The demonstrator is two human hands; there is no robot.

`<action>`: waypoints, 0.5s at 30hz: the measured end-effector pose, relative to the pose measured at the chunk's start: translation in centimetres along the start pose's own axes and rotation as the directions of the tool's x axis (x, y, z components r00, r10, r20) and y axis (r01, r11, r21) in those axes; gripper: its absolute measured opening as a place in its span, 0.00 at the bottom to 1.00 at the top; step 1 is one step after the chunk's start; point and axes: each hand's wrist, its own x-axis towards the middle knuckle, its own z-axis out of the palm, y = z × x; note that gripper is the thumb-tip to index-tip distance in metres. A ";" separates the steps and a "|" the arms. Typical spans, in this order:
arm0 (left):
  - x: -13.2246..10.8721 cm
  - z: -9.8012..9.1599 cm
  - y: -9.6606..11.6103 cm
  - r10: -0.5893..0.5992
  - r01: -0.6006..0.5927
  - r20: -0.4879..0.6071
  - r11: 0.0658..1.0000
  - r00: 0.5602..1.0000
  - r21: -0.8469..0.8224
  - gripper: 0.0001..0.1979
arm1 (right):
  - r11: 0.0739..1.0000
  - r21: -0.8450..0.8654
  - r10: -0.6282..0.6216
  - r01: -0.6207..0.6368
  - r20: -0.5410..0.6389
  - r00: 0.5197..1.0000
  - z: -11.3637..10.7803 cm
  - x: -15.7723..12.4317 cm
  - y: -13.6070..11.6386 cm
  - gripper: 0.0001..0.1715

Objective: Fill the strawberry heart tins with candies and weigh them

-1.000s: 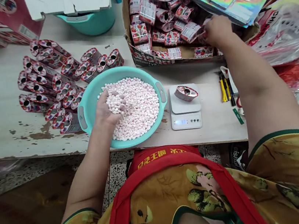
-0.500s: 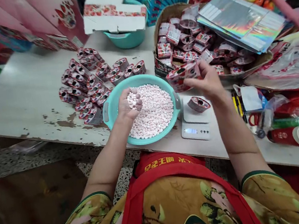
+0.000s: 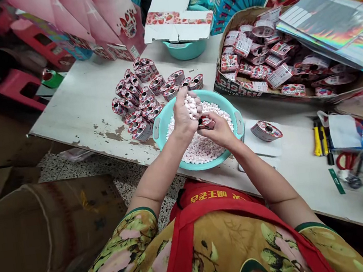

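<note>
A heap of white and pale pink candies point(image 3: 192, 107) lies in the cupped palm of my left hand point(image 3: 183, 117), held above a turquoise basin point(image 3: 157, 128). My right hand point(image 3: 220, 131) grips a small red-and-white printed candy box point(image 3: 206, 123) close beside that palm, its dark opening facing the candies. Loose candies point(image 3: 200, 149) of the same kind fill the basin below. To the right, a similar box point(image 3: 266, 131) sits on a white digital scale point(image 3: 254, 149). My right forearm hides part of the scale.
Several similar boxes point(image 3: 146, 102) stand grouped behind and left of the basin. A carton point(image 3: 228, 85) of more boxes stands at the back right, with shiny sheets point(image 3: 324, 26) on it. Yellow cutters point(image 3: 317, 139) and scissors point(image 3: 345, 160) lie at right.
My right hand has brought its box left and down from near the carton to my left hand. My left hand, still cupping candies, has risen slightly. The camera view has shifted left.
</note>
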 end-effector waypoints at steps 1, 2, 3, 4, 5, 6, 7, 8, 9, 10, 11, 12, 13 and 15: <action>0.3 -0.2 -0.5 0.019 -0.019 -0.010 0.999 1.000 0.035 0.22 | 0.997 -0.080 -0.007 0.006 -0.013 1.000 0.1 0.1 0.0 0.25; 0.5 -0.4 -0.9 0.039 -0.038 -0.011 0.997 0.999 0.065 0.22 | 0.990 -0.142 -0.015 0.011 -0.025 1.000 0.1 0.1 0.0 0.24; 0.7 -0.6 -1.1 0.061 -0.060 -0.008 0.994 0.998 0.090 0.23 | 0.983 -0.181 -0.026 0.019 -0.035 0.999 0.0 0.1 -0.1 0.23; 0.7 -0.8 -1.3 0.085 -0.084 -0.002 0.991 0.996 0.108 0.23 | 0.980 -0.199 -0.039 0.030 -0.043 0.998 0.0 0.1 -0.2 0.23; 0.7 -0.8 -1.3 0.110 -0.110 0.007 0.987 0.994 0.119 0.23 | 0.978 -0.205 -0.052 0.041 -0.051 0.997 -0.1 0.1 -0.3 0.22; 0.7 -0.9 -1.3 0.135 -0.136 0.012 0.983 0.991 0.124 0.23 | 0.977 -0.206 -0.062 0.049 -0.057 0.996 -0.1 0.1 -0.5 0.22; 0.6 -0.8 -1.4 0.160 -0.160 0.013 0.979 0.987 0.127 0.22 | 0.976 -0.208 -0.070 0.055 -0.064 0.996 -0.2 0.1 -0.7 0.22; 0.5 -0.7 -1.4 0.184 -0.183 0.007 0.974 0.983 0.131 0.22 | 0.975 -0.214 -0.075 0.059 -0.068 0.995 -0.2 0.2 -0.8 0.22; 0.5 -0.7 -1.5 0.206 -0.203 -0.006 0.970 0.979 0.136 0.22 | 0.973 -0.223 -0.077 0.060 -0.069 0.995 -0.2 0.2 -0.9 0.22; 0.4 -0.6 -1.7 0.225 -0.219 -0.025 0.965 0.974 0.143 0.22 | 0.971 -0.231 -0.074 0.057 -0.069 0.995 -0.2 0.2 -1.0 0.22; 0.4 -0.5 -1.8 0.240 -0.230 -0.047 0.961 0.970 0.151 0.22 | 0.970 -0.237 -0.068 0.049 -0.072 0.995 -0.1 0.2 -1.0 0.22; 0.4 -0.5 -2.0 0.249 -0.237 -0.065 0.959 0.966 0.157 0.22 | 0.970 -0.241 -0.061 0.040 -0.079 0.995 -0.1 0.3 -1.0 0.22; 0.4 -0.5 -2.1 0.253 -0.239 -0.075 0.958 0.964 0.160 0.22 | 0.970 -0.241 -0.054 0.032 -0.087 0.995 -0.1 0.2 -1.0 0.22; 0.5 -0.5 -2.4 0.252 -0.239 -0.071 0.959 0.965 0.153 0.22 | 0.971 -0.240 -0.043 0.018 -0.098 0.994 -0.1 0.2 -1.0 0.23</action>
